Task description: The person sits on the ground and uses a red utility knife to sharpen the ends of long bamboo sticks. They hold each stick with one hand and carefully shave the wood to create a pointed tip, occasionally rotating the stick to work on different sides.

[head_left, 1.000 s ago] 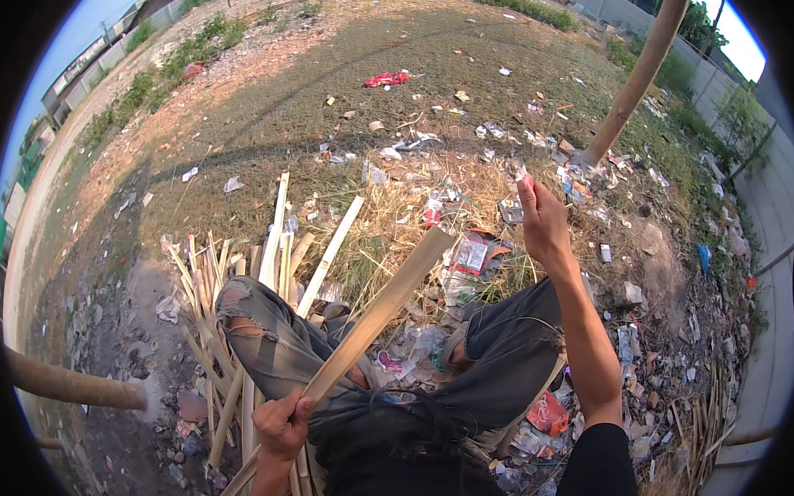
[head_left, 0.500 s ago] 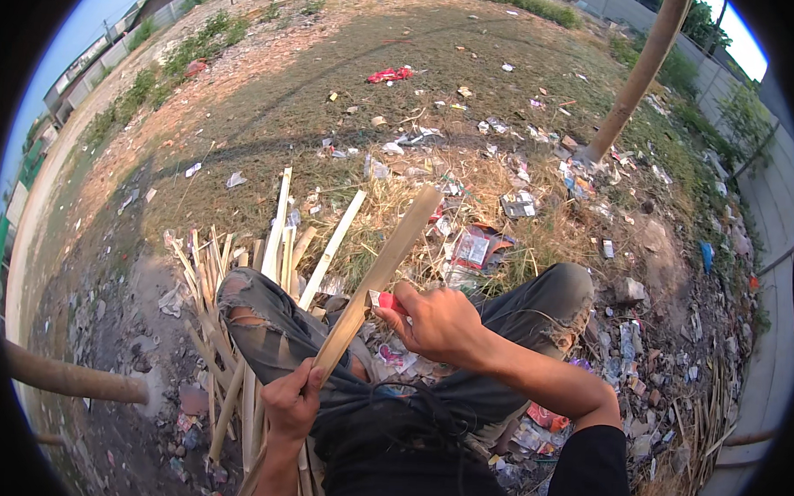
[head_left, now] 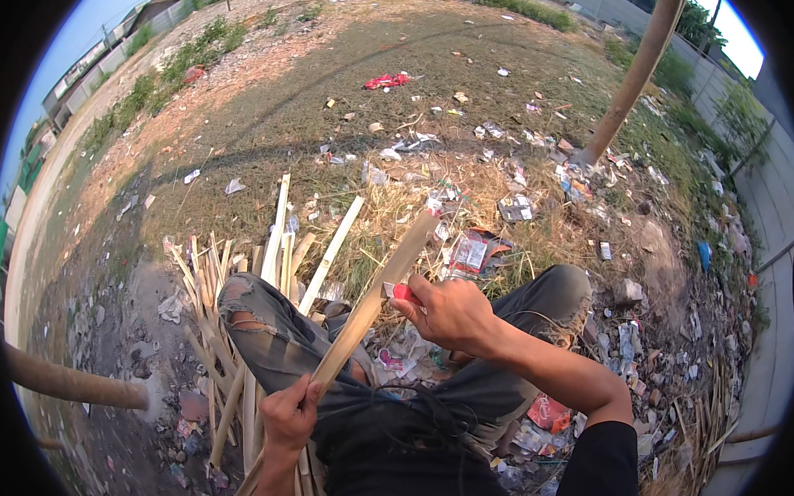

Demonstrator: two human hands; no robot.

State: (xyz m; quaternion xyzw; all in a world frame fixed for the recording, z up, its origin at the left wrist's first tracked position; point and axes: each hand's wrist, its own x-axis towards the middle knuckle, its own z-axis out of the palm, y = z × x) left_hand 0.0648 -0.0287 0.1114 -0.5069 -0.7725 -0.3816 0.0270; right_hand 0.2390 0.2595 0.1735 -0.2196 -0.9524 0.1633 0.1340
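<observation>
My left hand (head_left: 290, 410) is closed round the near end of a flat bamboo strip (head_left: 359, 321), which slants up and away to the right over my lap. Pinched in my right hand (head_left: 454, 313) is a small red cutter (head_left: 403, 293). Its short pale blade meets the right edge of the strip, a bit beyond the middle. The far end of the strip is in mid-air over the littered grass. Most of the cutter's handle is hidden by my fingers.
Beside my left knee lies a heap of split bamboo strips (head_left: 216, 281). Litter and dry grass (head_left: 390, 204) cover the ground ahead. A bamboo post (head_left: 630, 90) stands at the far right, and another pole (head_left: 78, 378) juts in from the left. A concrete wall (head_left: 771, 187) runs along the right.
My right hand and the cutter have shifted a little away and to the right along the strip. The strip's far end has dipped slightly. My left hand keeps its grip.
</observation>
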